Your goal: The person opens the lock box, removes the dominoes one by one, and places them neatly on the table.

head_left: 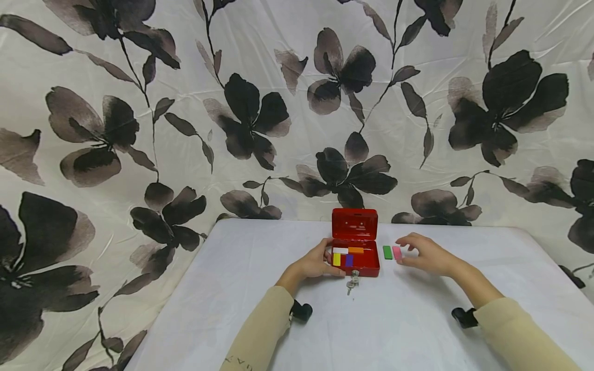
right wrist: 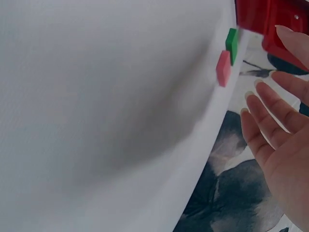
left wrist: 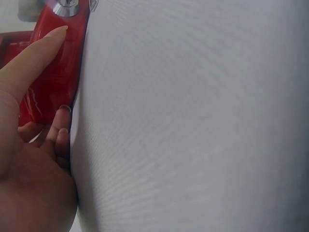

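A red metal cash box (head_left: 369, 264) stands on the table with its lid (head_left: 355, 224) raised. Inside lie a white block (head_left: 341, 251), an orange block (head_left: 356, 250), a yellow block (head_left: 336, 259) and a purple block (head_left: 349, 260). My left hand (head_left: 316, 262) grips the box's left front corner, thumb along the front and fingers at the side. To the right of the box lie a green block (head_left: 387, 252) and a pink block (head_left: 396, 253). Around the pink block hovers my right hand (head_left: 429, 253), fingers spread and apart from it in the right wrist view (right wrist: 282, 125).
Keys (head_left: 352, 283) hang from the lock at the box's front. A white cloth covers the table (head_left: 371, 330). Behind it hangs a floral curtain (head_left: 278, 170). Each wrist wears a black camera mount (head_left: 301, 312).
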The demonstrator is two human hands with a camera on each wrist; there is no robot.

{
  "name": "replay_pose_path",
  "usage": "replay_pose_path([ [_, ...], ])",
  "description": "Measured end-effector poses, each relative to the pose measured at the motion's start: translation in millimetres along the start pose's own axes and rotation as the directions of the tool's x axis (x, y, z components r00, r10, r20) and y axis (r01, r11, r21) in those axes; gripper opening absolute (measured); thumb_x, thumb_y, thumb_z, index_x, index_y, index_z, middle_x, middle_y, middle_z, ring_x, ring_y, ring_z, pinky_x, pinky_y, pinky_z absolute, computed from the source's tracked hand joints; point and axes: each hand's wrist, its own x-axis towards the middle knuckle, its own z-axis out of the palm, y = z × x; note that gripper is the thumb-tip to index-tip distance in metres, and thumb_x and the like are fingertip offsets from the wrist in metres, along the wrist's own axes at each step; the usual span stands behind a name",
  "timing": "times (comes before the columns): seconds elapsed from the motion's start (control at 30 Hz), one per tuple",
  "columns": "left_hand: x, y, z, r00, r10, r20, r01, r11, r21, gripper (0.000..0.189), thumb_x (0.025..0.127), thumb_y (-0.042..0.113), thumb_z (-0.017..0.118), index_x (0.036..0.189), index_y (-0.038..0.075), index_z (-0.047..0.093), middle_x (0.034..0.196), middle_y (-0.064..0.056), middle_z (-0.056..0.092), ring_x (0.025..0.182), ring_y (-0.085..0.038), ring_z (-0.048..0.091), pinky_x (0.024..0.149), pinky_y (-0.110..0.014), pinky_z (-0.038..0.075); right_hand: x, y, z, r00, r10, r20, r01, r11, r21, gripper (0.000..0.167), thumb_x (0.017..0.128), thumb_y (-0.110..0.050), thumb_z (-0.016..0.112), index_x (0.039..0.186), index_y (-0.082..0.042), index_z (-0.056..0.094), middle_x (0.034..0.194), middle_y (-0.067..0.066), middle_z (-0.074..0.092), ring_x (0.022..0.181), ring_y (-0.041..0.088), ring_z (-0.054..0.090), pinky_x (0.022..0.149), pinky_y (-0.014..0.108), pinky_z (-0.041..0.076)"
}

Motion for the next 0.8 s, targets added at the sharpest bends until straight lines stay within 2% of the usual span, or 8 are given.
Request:
replay_pose_path([
  [0.2,0.0,0.2,0.0,1.000,-0.003,0.004,0.003,1.000,-0.002,0.100,0.076,0.031,0.092,0.155,0.021,0.033,0.109,-0.004,0.057,0.110,-0.019,0.052,0.096,-0.037,0.054,7.3,-11,5,1.000,0.017,0.013,-0.017,1.000,0.014,0.049,0.093,-0.026,0.076,0.129,0.004,0.063,0.122,0.019,0.063,0.108,0.037,0.059,0.090,0.057,0.054],
  [0.4,2.1,-0.5,0.1,1.000,-0.008,0.007,0.008,1.000,-0.010,0.099,0.077,0.029,0.092,0.156,0.020,0.032,0.107,-0.006,0.056,0.109,-0.019,0.052,0.095,-0.036,0.053,17.1,-23,10,1.000,-0.016,0.002,0.015,1.000,0.013,0.047,0.093,-0.025,0.076,0.127,0.004,0.064,0.121,0.019,0.065,0.106,0.035,0.060,0.092,0.056,0.054],
  [0.63,0.9,0.5,-1.6,1.000,-0.008,0.012,0.008,1.000,-0.013,0.099,0.077,0.031,0.092,0.156,0.020,0.032,0.109,-0.005,0.056,0.109,-0.019,0.051,0.095,-0.036,0.053,37.2,-33,23,1.000,-0.022,0.009,0.022,1.000,0.018,0.041,0.093,-0.023,0.076,0.124,0.003,0.067,0.115,0.014,0.068,0.106,0.036,0.061,0.092,0.055,0.054],
  [0.8,-0.6,-0.1,-1.1,1.000,-0.005,0.010,0.005,1.000,0.009,0.101,0.075,0.033,0.092,0.156,0.022,0.032,0.111,-0.003,0.057,0.106,-0.019,0.053,0.090,-0.033,0.055,48.5,-38,32,0.999,-0.040,0.023,0.040,0.999,0.024,0.040,0.092,-0.021,0.077,0.123,0.002,0.067,0.112,0.013,0.069,0.105,0.033,0.061,0.094,0.053,0.054],
])
